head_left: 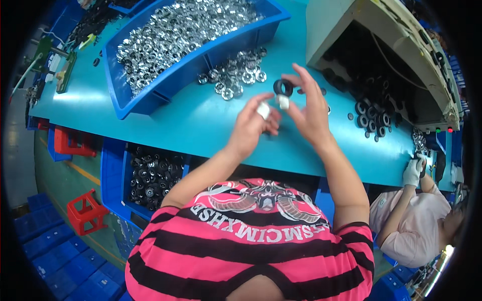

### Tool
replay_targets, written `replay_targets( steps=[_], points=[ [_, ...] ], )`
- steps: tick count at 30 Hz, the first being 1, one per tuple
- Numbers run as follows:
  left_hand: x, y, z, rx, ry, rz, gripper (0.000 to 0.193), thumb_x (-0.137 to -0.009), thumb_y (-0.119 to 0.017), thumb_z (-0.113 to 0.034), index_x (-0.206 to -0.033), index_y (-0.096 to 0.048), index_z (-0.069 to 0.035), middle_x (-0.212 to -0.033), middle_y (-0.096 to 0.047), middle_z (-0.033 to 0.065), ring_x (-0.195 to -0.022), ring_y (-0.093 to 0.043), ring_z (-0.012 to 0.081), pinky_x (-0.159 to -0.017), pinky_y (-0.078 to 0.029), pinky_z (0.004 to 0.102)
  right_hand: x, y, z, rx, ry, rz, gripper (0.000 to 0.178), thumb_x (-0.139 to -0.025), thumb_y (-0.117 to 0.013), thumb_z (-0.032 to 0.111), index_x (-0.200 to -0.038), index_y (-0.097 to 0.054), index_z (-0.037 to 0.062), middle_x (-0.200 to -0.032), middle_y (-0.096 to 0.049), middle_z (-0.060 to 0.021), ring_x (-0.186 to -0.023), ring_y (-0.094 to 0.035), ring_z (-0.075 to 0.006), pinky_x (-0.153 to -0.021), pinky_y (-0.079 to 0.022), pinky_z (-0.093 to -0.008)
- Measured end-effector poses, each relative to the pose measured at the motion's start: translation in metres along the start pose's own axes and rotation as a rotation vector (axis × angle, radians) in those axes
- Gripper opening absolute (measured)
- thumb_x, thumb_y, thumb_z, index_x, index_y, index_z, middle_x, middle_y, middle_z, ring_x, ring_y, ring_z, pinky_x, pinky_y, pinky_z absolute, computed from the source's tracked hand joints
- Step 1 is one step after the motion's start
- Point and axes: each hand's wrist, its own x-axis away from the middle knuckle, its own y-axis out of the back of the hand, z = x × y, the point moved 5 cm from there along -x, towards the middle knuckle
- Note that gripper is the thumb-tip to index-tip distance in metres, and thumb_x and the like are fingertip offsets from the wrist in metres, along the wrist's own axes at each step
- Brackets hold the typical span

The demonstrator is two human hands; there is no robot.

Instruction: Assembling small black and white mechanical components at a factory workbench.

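Above the teal table, my right hand [312, 111] pinches a black rubber ring [283, 88] between thumb and fingers. White tape wraps the tip of one digit just below the ring. My left hand [250, 124] is close beside it, its fingers curled and somewhat blurred, with white tape around one finger. Something dark shows under those curled fingers, too smeared to name. Beyond my hands lies a loose heap of shiny silver wheel hubs [236, 75]. To the right, several black rubber rings [371, 118] are piled on the table.
A long blue bin [165, 93] full of silver hubs stands at the back left. A beige machine housing [334, 27] rises at the back right. Below the table edge, a blue crate [113, 170] holds black-and-silver wheels. Red stools [86, 213] stand left; a gloved co-worker [414, 226] sits right.
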Motion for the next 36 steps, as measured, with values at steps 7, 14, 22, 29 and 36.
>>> replay_targets(
  steps=[7, 14, 22, 29, 36],
  points=[
    [-0.004, -0.026, -0.007, 0.304, 0.128, 0.232, 0.054, -0.107, -0.049, -0.038, -0.145, -0.045, 0.0, -0.12, -0.062, 0.0177, -0.105, -0.063, 0.0265, -0.096, -0.052, 0.039, 0.052, 0.008, 0.03, -0.025, -0.022, -0.038, 0.075, -0.076, -0.08, 0.007, -0.144, -0.05, 0.0082, -0.128, -0.066, -0.0086, -0.11, -0.06, -0.0273, -0.089, -0.05, -0.037],
    [0.009, -0.006, -0.002, 0.506, 0.164, 0.239, 0.055, -0.108, -0.044, -0.043, -0.142, -0.047, -0.001, -0.121, -0.062, 0.021, -0.098, -0.064, 0.0228, -0.082, -0.056, 0.0346, 0.063, 0.049, -0.024, 0.163, -0.222, -0.16, 0.046, -0.084, -0.076, 0.013, -0.129, -0.065, 0.0097, -0.125, -0.062, -0.0114, -0.115, -0.057, -0.0281, -0.094, -0.049, -0.0372],
    [0.031, -0.029, -0.043, -0.841, -0.405, -0.022, 0.075, -0.075, -0.087, -0.005, -0.14, -0.05, -0.002, -0.117, -0.066, 0.0135, -0.091, -0.068, 0.0171, -0.079, -0.055, 0.0301, 0.075, 0.053, -0.064, 0.624, -0.276, 0.005, 0.041, -0.085, -0.075, 0.01, -0.125, -0.067, 0.0113, -0.121, -0.063, -0.0117, -0.109, -0.058, -0.0316, -0.094, -0.049, -0.0425],
    [0.038, -0.036, -0.046, -1.033, -0.567, -0.037, 0.077, -0.073, -0.088, -0.009, -0.14, -0.051, -0.004, -0.116, -0.068, 0.0124, -0.09, -0.069, 0.0168, -0.08, -0.055, 0.0299, 0.075, 0.055, -0.068, 0.495, -0.402, 0.032, 0.034, -0.084, -0.074, 0.006, -0.118, -0.069, 0.0074, -0.108, -0.065, -0.011, -0.096, -0.062, -0.0273, -0.089, -0.052, -0.0378],
    [0.036, -0.029, -0.036, -0.823, -0.418, -0.031, 0.077, -0.078, -0.085, -0.006, -0.144, -0.046, 0.0, -0.122, -0.066, 0.0154, -0.099, -0.068, 0.019, -0.087, -0.054, 0.0317, 0.087, 0.047, -0.039, -0.215, -0.494, -0.058, 0.036, -0.081, -0.074, -0.001, -0.116, -0.069, 0.0021, -0.105, -0.062, -0.0069, -0.089, -0.063, -0.0119, -0.081, -0.053, -0.0259]
  ],
)
